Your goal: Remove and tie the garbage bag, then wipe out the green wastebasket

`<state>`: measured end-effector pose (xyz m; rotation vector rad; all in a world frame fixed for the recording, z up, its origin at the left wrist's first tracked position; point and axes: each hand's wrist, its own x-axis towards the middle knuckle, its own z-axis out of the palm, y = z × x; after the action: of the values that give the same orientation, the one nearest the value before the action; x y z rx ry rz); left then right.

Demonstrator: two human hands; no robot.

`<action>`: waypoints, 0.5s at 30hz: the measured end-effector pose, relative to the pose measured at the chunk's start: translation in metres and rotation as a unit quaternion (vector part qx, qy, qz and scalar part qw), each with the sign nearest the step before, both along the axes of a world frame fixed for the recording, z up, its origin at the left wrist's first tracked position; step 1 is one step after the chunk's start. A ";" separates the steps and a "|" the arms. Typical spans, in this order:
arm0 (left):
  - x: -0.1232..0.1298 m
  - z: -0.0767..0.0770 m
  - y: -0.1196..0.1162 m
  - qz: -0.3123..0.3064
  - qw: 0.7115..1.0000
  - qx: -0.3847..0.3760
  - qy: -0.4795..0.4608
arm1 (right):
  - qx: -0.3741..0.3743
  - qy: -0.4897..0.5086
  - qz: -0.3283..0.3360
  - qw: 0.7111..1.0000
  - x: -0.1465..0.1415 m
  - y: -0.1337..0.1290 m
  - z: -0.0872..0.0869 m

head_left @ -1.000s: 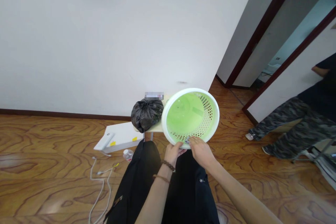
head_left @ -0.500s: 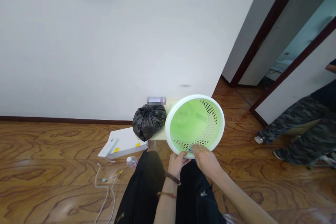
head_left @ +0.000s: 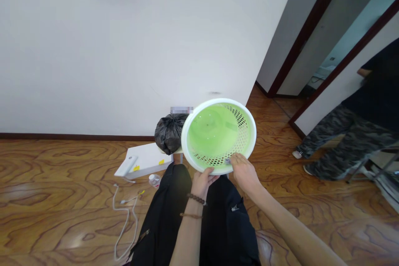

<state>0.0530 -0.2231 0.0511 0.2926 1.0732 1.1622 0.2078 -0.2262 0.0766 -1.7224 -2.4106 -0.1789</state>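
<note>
A light green plastic basket [head_left: 208,133] with a white rim and rows of holes is tilted, its mouth facing me, above my lap. My left hand [head_left: 203,183] is closed on its near rim, thumb over the edge and fingers underneath. At the near right of the rim, my right hand [head_left: 245,170] reaches inside with fingers pressed together. They pinch a small grey-white piece [head_left: 227,161] against the perforated inner wall; its kind is unclear. A knotted black plastic bag [head_left: 170,135] sits just left of the basket, which partly covers it.
A white box [head_left: 146,158] with yellow stickers, a plastic bottle [head_left: 153,180] and a white cable [head_left: 127,216] lie on the wooden floor at left. The wall [head_left: 124,50] rises ahead. A person in camouflage trousers [head_left: 346,141] stands at right by a doorway.
The basket has shifted left and now hides more of the black bag. My right hand has moved rightward along the rim, away from my left hand. The view has shifted slightly.
</note>
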 end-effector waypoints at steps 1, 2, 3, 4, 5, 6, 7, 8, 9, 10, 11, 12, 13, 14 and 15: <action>0.000 0.000 -0.002 0.004 1.000 0.010 -0.009 | 0.008 0.000 -0.002 1.000 -0.001 -0.003 -0.001; 0.000 0.000 -0.003 0.004 1.000 0.021 -0.016 | 0.010 0.004 0.005 1.000 -0.004 -0.006 -0.003; 0.000 -0.001 -0.004 0.001 0.999 0.030 -0.021 | 0.008 0.011 0.018 1.000 -0.008 -0.008 -0.005; 0.000 -0.002 -0.004 -0.003 0.999 0.037 -0.022 | 0.003 0.019 0.034 0.999 -0.013 -0.010 -0.008; 0.000 -0.004 -0.003 -0.009 0.999 0.041 -0.022 | -0.003 0.027 0.050 0.998 -0.017 -0.012 -0.011; 0.000 -0.006 -0.002 -0.014 0.999 0.044 -0.021 | -0.010 0.034 0.067 0.997 -0.021 -0.012 -0.012; 0.000 -0.008 -0.001 -0.018 0.999 0.046 -0.023 | -0.019 0.038 0.082 0.996 -0.023 -0.012 -0.013; 0.000 -0.010 0.000 -0.020 0.998 0.049 -0.028 | -0.027 0.038 0.096 0.994 -0.024 -0.011 -0.013; 0.001 -0.013 0.001 -0.020 0.998 0.049 -0.035 | -0.033 0.033 0.107 0.993 -0.024 -0.009 -0.013; 0.002 -0.015 0.002 -0.014 0.998 0.047 -0.043 | -0.038 0.025 0.117 0.992 -0.022 -0.007 -0.012; 0.003 -0.017 0.002 -0.005 0.998 0.046 -0.051 | -0.039 0.014 0.124 0.991 -0.020 -0.006 -0.010; 0.004 -0.019 0.003 0.005 0.997 0.047 -0.059 | -0.036 0.002 0.127 0.991 -0.018 -0.004 -0.009; 0.006 -0.020 0.003 0.011 0.997 0.049 -0.065 | -0.029 -0.009 0.127 0.991 -0.016 -0.003 -0.008; 0.007 -0.021 0.003 0.014 0.996 0.050 -0.066 | -0.021 -0.019 0.126 0.992 -0.015 -0.002 -0.007; 0.008 -0.021 0.002 0.010 0.997 0.051 -0.063 | -0.011 -0.027 0.125 0.992 -0.014 -0.002 -0.006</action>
<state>0.0607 -0.2207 0.0302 0.2854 0.9089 1.2396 0.1938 -0.2280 0.0711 -1.4229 -2.6485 -0.1671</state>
